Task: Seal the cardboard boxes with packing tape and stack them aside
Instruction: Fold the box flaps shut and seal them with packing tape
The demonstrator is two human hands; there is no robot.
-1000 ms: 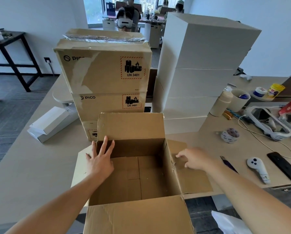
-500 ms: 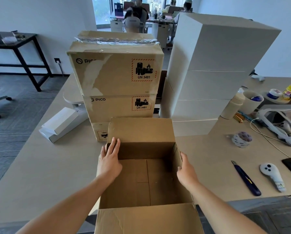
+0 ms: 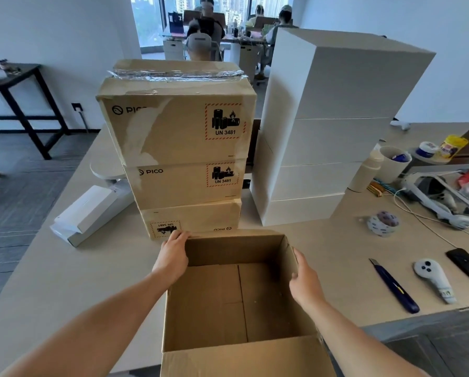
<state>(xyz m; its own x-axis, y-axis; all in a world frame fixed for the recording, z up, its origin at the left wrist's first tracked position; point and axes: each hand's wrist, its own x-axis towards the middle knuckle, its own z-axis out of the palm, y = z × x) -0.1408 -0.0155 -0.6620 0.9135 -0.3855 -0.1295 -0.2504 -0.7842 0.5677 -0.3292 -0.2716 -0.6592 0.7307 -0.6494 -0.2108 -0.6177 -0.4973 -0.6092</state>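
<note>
The near flap of your open box (image 3: 227,300) runs off the bottom edge, so you cannot see how far it reaches. The box's outer left and right sides are hidden behind its own walls and your arms, and any side flaps there cannot be made out. Behind it, the lowest of the 3 stacked brown boxes (image 3: 179,131) is partly covered by the open box's far wall and by your fingertips. Its label sits upside down. On the top box a pale torn patch covers the end of the PICO lettering.

The open box stands at the near middle of the desk (image 3: 64,281), top open, with its far wall just in front of the stack. Your left hand (image 3: 172,258) lies along the left rim. Its fingers (image 3: 179,236) are pressed together and reach to the far-left corner, the tips slightly bent there. Your right hand (image 3: 306,281) clasps the right rim, thumb toward the inside; its other fingers are behind the wall, so you cannot tell how they lie.

The tape roll (image 3: 383,223) lies well apart, far right of your right hand, in front of the white boxes (image 3: 323,148). A blue knife (image 3: 395,287) lies nearer, right of the box.
</note>
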